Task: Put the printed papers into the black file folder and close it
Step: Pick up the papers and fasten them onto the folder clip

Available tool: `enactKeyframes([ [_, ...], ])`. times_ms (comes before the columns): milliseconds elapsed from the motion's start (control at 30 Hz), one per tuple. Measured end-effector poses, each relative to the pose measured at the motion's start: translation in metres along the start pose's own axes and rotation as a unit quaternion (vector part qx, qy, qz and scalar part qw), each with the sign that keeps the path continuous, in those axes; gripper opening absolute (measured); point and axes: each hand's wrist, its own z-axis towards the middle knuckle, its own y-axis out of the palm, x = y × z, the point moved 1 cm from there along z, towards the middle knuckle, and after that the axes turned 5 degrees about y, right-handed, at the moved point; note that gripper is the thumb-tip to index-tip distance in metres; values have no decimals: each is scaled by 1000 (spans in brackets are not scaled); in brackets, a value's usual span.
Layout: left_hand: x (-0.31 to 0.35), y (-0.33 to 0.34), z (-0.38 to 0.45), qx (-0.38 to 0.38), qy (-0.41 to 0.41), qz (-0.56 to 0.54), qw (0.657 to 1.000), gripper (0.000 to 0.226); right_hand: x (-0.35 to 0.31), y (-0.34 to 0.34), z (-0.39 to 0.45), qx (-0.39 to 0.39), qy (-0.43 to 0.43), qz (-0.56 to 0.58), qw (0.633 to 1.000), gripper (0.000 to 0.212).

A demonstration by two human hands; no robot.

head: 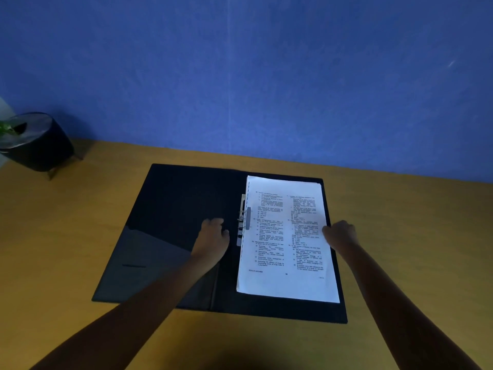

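The black file folder lies open and flat on the wooden table. A stack of white printed papers rests on its right half, beside the metal clip at the spine. My left hand presses on the left inner cover just left of the spine, fingers curled down, holding nothing. My right hand sits at the right edge of the papers, fingers pinched on the sheets' edge.
A dark round plant pot on short legs stands at the table's far left corner, with green leaves at the frame edge. A blue wall rises behind the yellow-brown table.
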Motion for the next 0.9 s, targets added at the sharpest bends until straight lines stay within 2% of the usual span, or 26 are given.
enactKeyframes([
  [33,7,0,-4,33,65,47,996,42,-5,-3,2,16,-16,-8,1000,41],
  [100,22,7,-20,65,237,125,961,44,-17,-9,5,51,-76,-29,995,49],
  [167,35,25,-41,47,398,193,896,53,-36,-15,11,55,-151,-55,985,49],
  [233,39,45,-61,-7,488,277,828,67,-54,-17,19,54,-207,-90,973,48],
  [300,38,61,-71,-62,505,328,796,79,-69,-15,29,56,-237,-130,961,48],
  [400,33,76,-72,-96,491,370,783,88,-86,-8,41,67,-269,-195,941,54],
  [600,29,89,-63,-95,450,380,803,91,-107,3,58,69,-295,-240,922,59],
  [900,28,95,-55,-39,416,365,832,91,-110,11,61,76,-314,-255,912,59],
])
